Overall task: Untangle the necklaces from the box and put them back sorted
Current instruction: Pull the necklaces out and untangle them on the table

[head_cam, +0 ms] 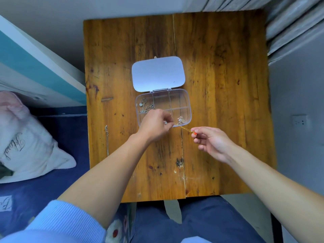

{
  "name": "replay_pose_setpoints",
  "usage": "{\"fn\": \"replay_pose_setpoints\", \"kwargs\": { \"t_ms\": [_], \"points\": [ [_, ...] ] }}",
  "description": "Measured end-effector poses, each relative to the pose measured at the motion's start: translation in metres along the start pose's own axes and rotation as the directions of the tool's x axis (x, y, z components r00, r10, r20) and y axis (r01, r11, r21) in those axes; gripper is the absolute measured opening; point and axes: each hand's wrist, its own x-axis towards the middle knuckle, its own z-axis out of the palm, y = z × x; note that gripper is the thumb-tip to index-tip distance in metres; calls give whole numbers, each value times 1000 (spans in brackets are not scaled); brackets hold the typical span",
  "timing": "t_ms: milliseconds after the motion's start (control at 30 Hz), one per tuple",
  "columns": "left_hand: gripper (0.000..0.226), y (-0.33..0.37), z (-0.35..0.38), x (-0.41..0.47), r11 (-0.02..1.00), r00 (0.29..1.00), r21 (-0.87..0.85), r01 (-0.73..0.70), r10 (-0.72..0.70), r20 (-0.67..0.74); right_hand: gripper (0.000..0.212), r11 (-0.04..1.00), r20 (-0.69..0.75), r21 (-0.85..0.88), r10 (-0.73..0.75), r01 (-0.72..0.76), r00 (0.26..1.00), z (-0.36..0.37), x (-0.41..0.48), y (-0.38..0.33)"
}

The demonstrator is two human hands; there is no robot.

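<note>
On the brown wooden tabletop point(219, 85) sits a clear plastic box with little compartments point(188, 100), its lid point(158, 73) flipped open and lying flat behind it. Just in front of the box, two bare hands stretch a thin gold chain necklace point(183, 128) between them. The left hand point(154, 126) has its fingers pinched tight on one end, right over the box's near edge. The right hand point(210, 142) pinches the other end, where a small red charm point(194, 132) shows at the fingers.

A silvery bunch of chains point(146, 106) lies in the far-left compartment, and a pale gold bunch point(181, 120) lies in the near-right one. One more thin silver chain point(107, 139) lies alone near the tabletop's left edge.

The gold chain seems to reach toward the pale gold bunch. Pulling hard could make a knot tighter, snap the thin chain, or drag the light box along.

The pink pillow point(22, 137) on the bed has curly writing, but I cannot read it.
</note>
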Motion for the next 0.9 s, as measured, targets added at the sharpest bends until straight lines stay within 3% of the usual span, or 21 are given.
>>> {"fn": "replay_pose_setpoints", "kwargs": {
  "t_ms": [133,333,500,567,700,900],
  "points": [
    [8,1,-12,-5,995,997,-90,33,-27,69,14,1000,-32,0,-19,19,999,4,2,-4],
    [11,-9,-29,-16,998,976,-13,64,-60,208,19,993,-59,-102,-69,62,996,13,-4,-7],
    [11,-27,-44,-27,958,960,-199,206,-159,230,17,992,-114,-87,-101,92,988,34,-9,-8],
    [13,-34,-50,-35,894,958,-367,259,-188,218,16,992,-129,-86,-106,96,986,42,-10,-6],
    [13,-47,-62,-51,648,942,-683,336,-240,236,16,987,-126,-119,-123,109,984,62,-18,4],
    [25,-75,-78,-76,379,907,-825,419,-225,357,18,972,-160,-162,-195,169,968,107,-30,30]
  ]
}}
